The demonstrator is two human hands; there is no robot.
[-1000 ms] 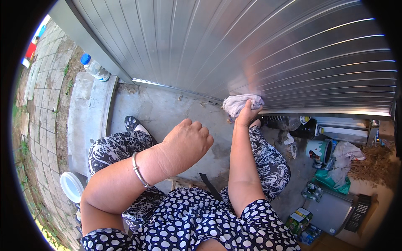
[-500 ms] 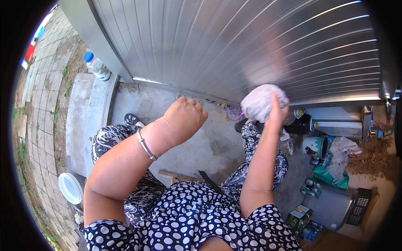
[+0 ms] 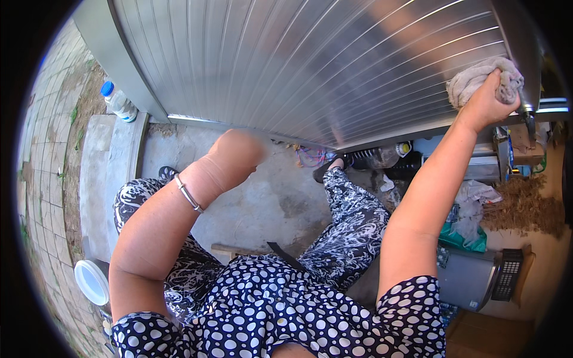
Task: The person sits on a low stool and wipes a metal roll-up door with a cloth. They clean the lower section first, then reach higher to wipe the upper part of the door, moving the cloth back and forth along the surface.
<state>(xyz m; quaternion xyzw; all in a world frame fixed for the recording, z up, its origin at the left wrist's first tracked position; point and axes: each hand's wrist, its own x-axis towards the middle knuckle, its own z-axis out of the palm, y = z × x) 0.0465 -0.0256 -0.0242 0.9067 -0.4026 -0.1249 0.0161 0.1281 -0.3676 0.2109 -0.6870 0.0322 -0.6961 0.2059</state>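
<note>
A bunched greyish-white cloth (image 3: pixel 476 85) presses against the right end of a ribbed silver metal door (image 3: pixel 286 65), beside its edge and handle (image 3: pixel 528 113). My right hand (image 3: pixel 492 102) grips this cloth, arm stretched out. In front of my body, above the concrete floor, hangs my left hand (image 3: pixel 236 154). It is curled into a fist, though its fingers are blurred, and I see nothing in it. A silver bracelet (image 3: pixel 188 193) circles that wrist.
At the left, a blue-capped plastic bottle (image 3: pixel 119 102) stands on a concrete ledge (image 3: pixel 98 179), and a white bucket (image 3: pixel 91 281) is near my left elbow. Dark bottles (image 3: pixel 382 156), plastic bags (image 3: pixel 471 206) and a grey appliance (image 3: pixel 468 277) crowd the right side.
My right hand has carried the cloth right and upward along the door, from its lower part to its right edge. My left hand has shifted slightly left, still curled.
</note>
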